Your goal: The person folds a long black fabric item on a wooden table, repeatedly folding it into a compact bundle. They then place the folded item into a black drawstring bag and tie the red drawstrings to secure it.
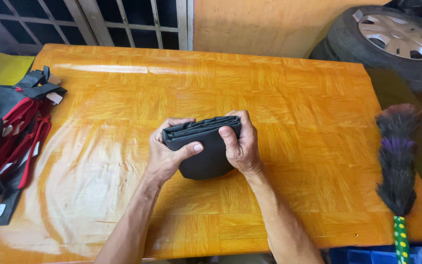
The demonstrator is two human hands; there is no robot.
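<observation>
**A:** How far along does it look to you?

**B:** Start with what's nearest you. Your left hand and right hand both clamp a dark grey folded cloth piece, held just above the middle of the orange wooden table. Your fingers are curled tight around it, thumbs pressed on the near face, one hand on each end. The layers are stacked and squared along the top edge, so I'd judge this piece as folded down to a compact packet, or very nearly.

**A:** So that piece is finished?

**B:** The folding, I'd say yes. It isn't set down anywhere; it's in your grip, clear of everything else.

**A:** And what's left?

**B:** To your left, at the table's edge, lies a loose heap of black and red fabric items with straps and white tags, well apart from your hands. None of those look folded, so I'd judge most of the work is ahead. I can't count them; they overlap.

**A:** Anything else about?

**B:** A feather duster lies on the right edge, untouched. Farther off, a car tyre leans by the wall.
</observation>
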